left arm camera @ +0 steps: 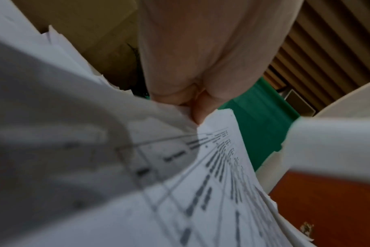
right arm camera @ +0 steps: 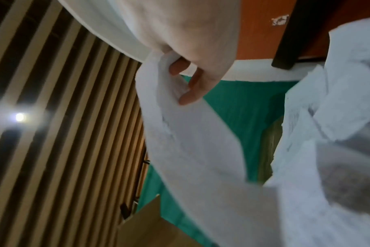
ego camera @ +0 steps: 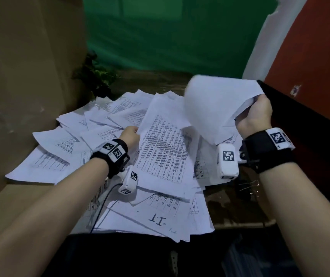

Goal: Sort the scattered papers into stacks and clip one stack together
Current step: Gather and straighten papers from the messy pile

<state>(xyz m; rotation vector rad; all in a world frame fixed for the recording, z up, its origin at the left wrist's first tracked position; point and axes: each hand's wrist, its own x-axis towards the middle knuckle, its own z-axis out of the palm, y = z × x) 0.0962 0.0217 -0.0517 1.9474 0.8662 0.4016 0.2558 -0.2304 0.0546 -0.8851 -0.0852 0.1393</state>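
Note:
Scattered printed papers [ego camera: 108, 120] cover the table in a loose heap. My left hand [ego camera: 129, 134] pinches the left edge of a printed sheet [ego camera: 166, 148] lying on top of the heap; in the left wrist view the fingers [left arm camera: 199, 107] curl onto that sheet [left arm camera: 217, 167]. My right hand [ego camera: 257, 112] is raised at the right and grips a few blank-sided sheets [ego camera: 216, 102] that curl over in the air; the right wrist view shows its fingers [right arm camera: 192, 86] pinching these sheets [right arm camera: 190, 142]. Binder clips [ego camera: 249, 187] lie on the dark table near my right wrist.
A sheet marked "I.T" [ego camera: 156, 219] lies at the near edge. A cardboard box [ego camera: 26, 76] stands at the left, a small plant [ego camera: 96, 74] behind the heap. A green wall [ego camera: 170, 33] is at the back, a red wall [ego camera: 315, 47] at the right.

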